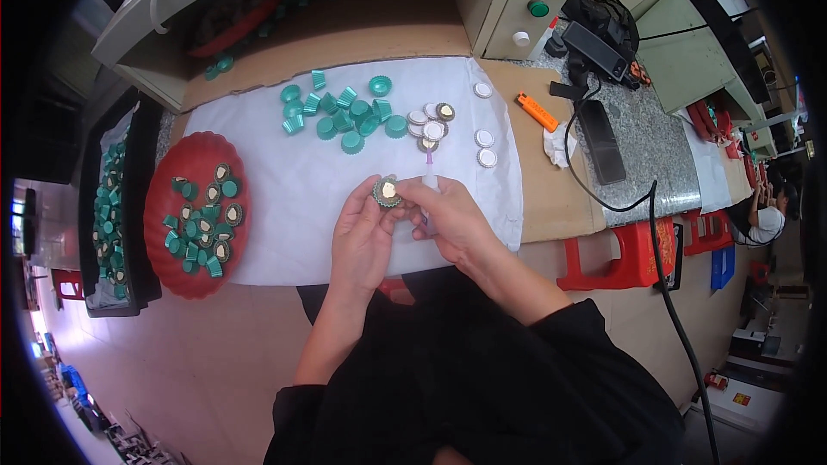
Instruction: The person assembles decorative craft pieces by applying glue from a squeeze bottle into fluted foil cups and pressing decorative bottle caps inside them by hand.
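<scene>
A pale, glossy tiled floor (215, 353) is seen below a grey speckled stone worktop (659, 164). The bench is backed by a pale green box-shaped cabinet (508, 10) with a shadowed recess. Red plastic stools (636, 250) are placed at right; light is reflected at left.

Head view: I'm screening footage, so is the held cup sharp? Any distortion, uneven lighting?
In the head view, the cup is fairly clear, finest detail too small to tell; the cabinet bows with fisheye distortion, its inside dark, the sheet bright.
</scene>
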Motion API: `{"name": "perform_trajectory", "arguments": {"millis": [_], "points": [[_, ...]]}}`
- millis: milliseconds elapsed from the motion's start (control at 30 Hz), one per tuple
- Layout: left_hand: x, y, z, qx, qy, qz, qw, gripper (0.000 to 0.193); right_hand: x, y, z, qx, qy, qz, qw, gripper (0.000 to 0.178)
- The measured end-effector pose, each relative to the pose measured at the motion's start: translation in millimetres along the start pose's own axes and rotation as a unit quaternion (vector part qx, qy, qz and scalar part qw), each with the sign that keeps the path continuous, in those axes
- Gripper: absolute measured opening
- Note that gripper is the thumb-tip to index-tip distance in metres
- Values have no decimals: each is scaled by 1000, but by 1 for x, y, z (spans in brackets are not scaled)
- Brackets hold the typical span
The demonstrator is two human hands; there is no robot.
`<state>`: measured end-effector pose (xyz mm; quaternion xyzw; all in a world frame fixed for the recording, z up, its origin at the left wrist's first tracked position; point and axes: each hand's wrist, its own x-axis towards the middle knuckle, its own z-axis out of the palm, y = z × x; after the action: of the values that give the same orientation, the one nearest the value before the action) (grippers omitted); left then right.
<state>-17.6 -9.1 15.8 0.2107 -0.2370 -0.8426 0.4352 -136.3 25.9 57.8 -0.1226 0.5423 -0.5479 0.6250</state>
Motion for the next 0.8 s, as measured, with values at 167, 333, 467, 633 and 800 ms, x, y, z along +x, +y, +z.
{"name": "perform_trajectory", "arguments": {"millis": [167,333,467,633,800], "points": [[3,1,-7,-43,-22,-32,998,26,1,-2,-8,-29,-23,-17,999,18],[4,-3,-7,-40,-50,-21,998,26,-2,-4,-6,-28,4,-54,998,21],[2,-3,-3,75,-36,26,996,27,-3,-8,-4,-41,7,-45,998,22],[0,-5,-4,123,-45,37,991,27,-2,-7,-4,-101,1,-55,993,25],[-2,-6,-2,161,-50,50,985,25,3,-8,-6,-99,-3,-31,995,25]]}}
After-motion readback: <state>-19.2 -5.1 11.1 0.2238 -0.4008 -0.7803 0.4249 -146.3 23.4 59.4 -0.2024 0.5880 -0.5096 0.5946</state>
